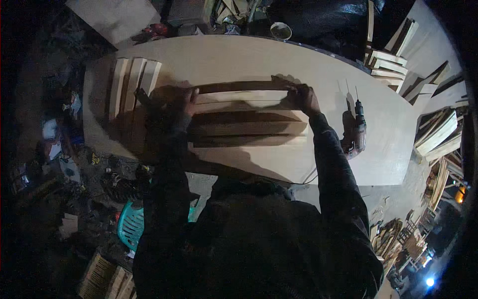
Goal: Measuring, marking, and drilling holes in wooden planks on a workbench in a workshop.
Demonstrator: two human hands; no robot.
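Observation:
A slightly curved wooden slat (241, 94) lies crosswise between my hands over a pale board. My left hand (188, 103) is closed on its left end, mostly in shadow. At the opposite end, my right hand (305, 98) grips it with bent fingers. Closer to my body, further wooden slats (249, 128) lie side by side on the board, partly shaded by my arms. To the right of my right hand rests a power drill (357, 132) with a long thin bit pointing away from me.
Three wooden pieces (133, 82) lie lengthwise at the board's left. The pale board (224, 55) has a curved far edge, with a round container (281, 31) beyond it. Stacked wood (388, 65) stands at the right. A green plastic chair (130, 224) is at lower left.

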